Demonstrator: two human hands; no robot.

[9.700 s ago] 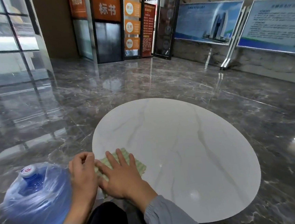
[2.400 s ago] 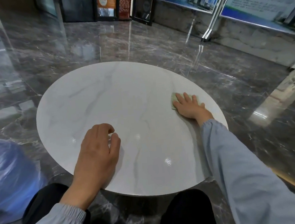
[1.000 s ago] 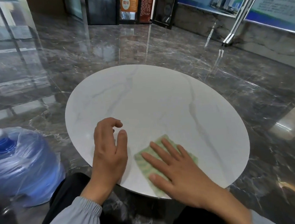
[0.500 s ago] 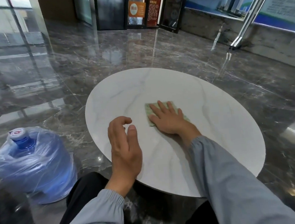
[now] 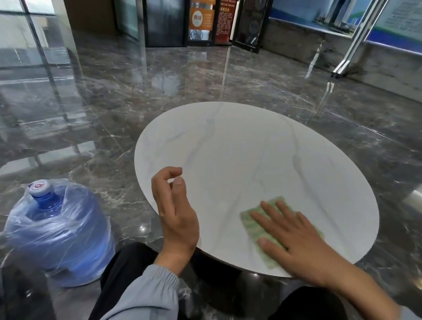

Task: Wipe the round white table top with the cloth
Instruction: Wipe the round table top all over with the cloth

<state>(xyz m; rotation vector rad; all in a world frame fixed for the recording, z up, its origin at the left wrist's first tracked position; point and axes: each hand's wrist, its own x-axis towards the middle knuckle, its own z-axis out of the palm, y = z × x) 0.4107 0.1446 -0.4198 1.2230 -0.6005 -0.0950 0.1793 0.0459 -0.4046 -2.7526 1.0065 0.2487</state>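
At far left we see a large blue water bottle (image 5: 58, 232) standing upright on the dark marble floor (image 5: 197, 79). A clear plastic bag covers it, and its white cap shows at the top. The bottle stands near the left edge of the counter (image 5: 243, 157) without touching it.

Next we find the left hand (image 5: 176, 214) over the near left rim of the counter. Its grey sleeve (image 5: 141, 306) ends at an elastic cuff. The fingers (image 5: 165, 176) are loosely curled, thumb close to the index tip, and they hold nothing. We cannot tell whether the heel of this hand touches the rim.

The counter is a round white top with faint grey veins. Its far and middle surface is bare.

To the right, on the near right part of the counter and close to the near rim, lies the cloth (image 5: 251, 220), pale green with a checked pattern. The right hand (image 5: 296, 244) lies palm down on it. Its fingers (image 5: 263, 219) are extended, spread and flat; they press on the cloth and do not grip it. Cloth edges show past the fingertips and beside the thumb.

Dark trousers show below the counter rim. Display boards lean against the far right wall.
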